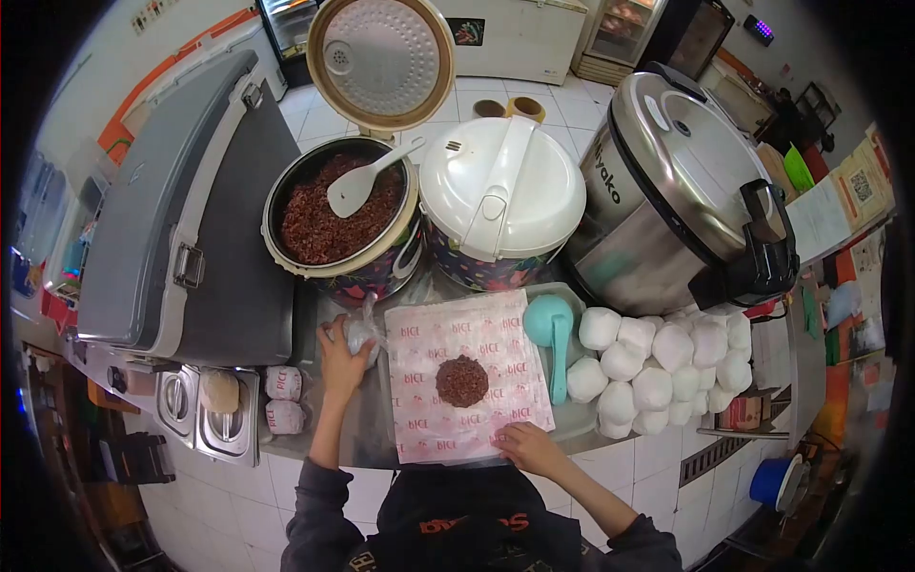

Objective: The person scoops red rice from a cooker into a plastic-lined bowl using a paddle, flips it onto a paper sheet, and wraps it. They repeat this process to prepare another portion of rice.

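The setting is a small commercial food stall or shop kitchen. Three large rice cookers line the back of a steel counter: an open cooker (335,214) of reddish rice at centre-left, a closed white cooker (500,195) at centre, and a steel cooker (681,186) at right. Printed wrapping paper (467,377), wrapped white portions (658,367), glass-fronted display fridges (624,29) at the top and a QR code sign (861,186) at right indicate retail food preparation.

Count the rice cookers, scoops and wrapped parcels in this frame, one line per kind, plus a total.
Rice cookers: 3, the open one, the white-lidded one, the steel one.
Scoops: 2, a white paddle and a teal scoop.
Wrapped parcels: 2.
Total: 7.
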